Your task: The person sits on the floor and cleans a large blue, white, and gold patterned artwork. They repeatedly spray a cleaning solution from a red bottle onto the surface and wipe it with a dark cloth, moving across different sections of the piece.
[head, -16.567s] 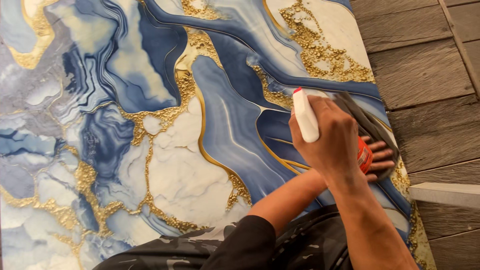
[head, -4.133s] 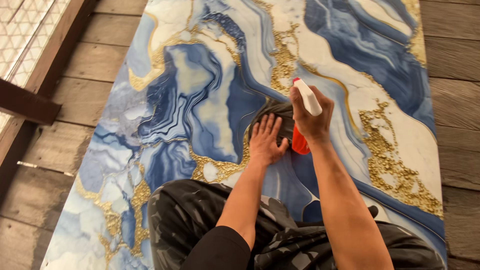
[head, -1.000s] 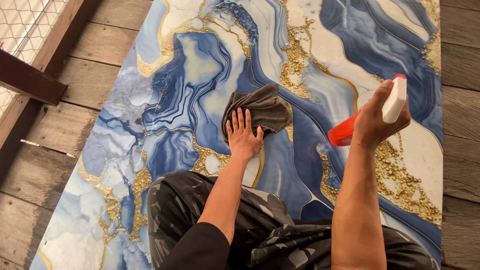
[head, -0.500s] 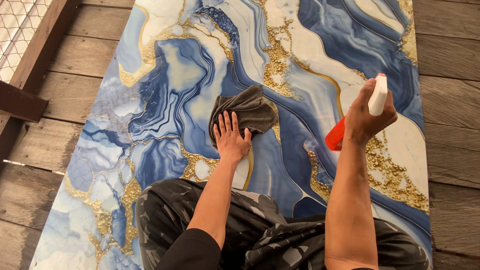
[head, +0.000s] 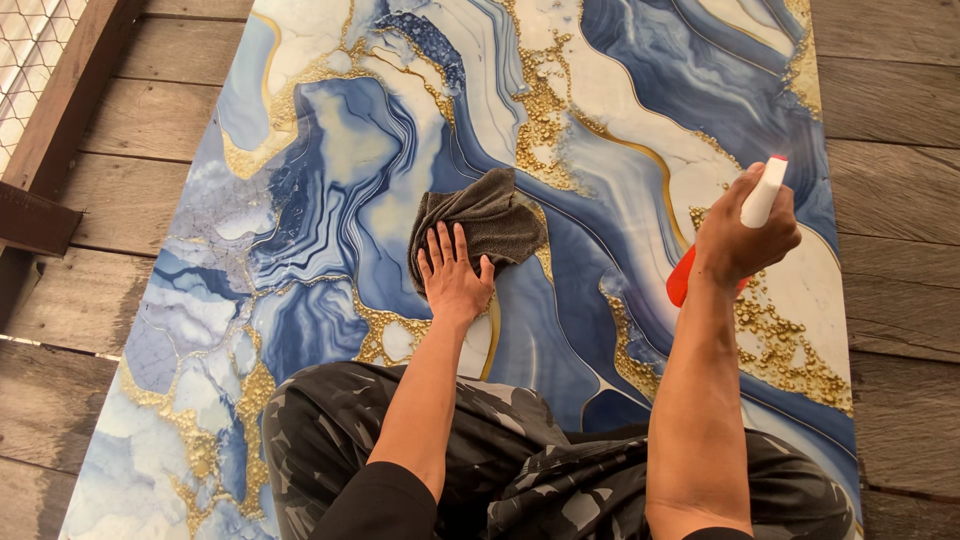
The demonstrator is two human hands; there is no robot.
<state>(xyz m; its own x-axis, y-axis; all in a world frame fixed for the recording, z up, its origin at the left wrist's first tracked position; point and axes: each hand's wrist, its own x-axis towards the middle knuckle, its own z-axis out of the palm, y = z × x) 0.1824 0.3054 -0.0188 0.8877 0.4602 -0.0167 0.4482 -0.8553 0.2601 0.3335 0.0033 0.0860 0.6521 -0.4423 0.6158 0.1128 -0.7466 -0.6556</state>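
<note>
Nearest the camera: knees in black-and-grey camouflage trousers (head: 400,440), kneeling on the near end of a large glossy marbled panel in blue, white and gold (head: 330,170). Panel lying flat on a weathered grey wooden plank floor (head: 900,290), running from the near edge of view to the far edge, boards showing along both long sides.

Just beyond the knees, left hand (head: 455,280) pressed flat, palm down, fingers spread and pointing away, near the middle of the panel. Grip apart, clamped on nothing; fingertips resting on the near edge of a crumpled dark grey cloth (head: 485,220). Cloth bunched on a dark blue band of the panel, just beside a gold-flecked vein, roughly midway between the two long edges.

To the right, at about the same depth, right hand (head: 745,240) raised above the panel close to its right long edge, over a white and gold-speckled patch. Grip closed tightly round a red plastic spray bottle with a white nozzle head (head: 760,195); white head sticking up past the fingers, tipped away and to the right, red body showing below the palm. Bottle well apart from the cloth.

Farthest off, at the far left corner of view, dark brown wooden beams (head: 60,110) crossing the planks, with a pale wire mesh (head: 30,50) behind them.
</note>
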